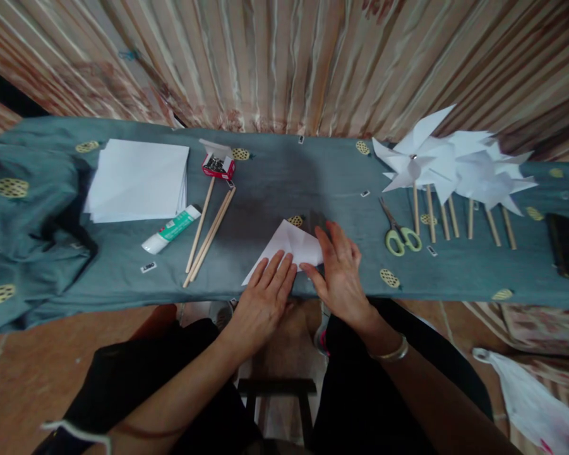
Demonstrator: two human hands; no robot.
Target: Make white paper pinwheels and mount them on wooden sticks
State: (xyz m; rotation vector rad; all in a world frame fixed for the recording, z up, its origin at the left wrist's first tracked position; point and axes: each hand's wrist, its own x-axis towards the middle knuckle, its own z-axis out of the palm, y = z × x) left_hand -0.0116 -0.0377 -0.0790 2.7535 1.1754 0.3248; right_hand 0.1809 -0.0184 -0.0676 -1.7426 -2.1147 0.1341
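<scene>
A folded sheet of white paper lies near the table's front edge, partly hidden under my hands. My left hand rests flat on its lower part, fingers stretched out and lying side by side. At the paper's right corner is my right hand, its thumb and fingers apart and touching the edge. Green-handled scissors lie to the right of my right hand. Left of the paper are several thin wooden sticks.
A stack of white paper, a glue tube and an open red box of small metal pins are on the left. Several white paper pinwheels on sticks lie at the right, with a dark phone beyond.
</scene>
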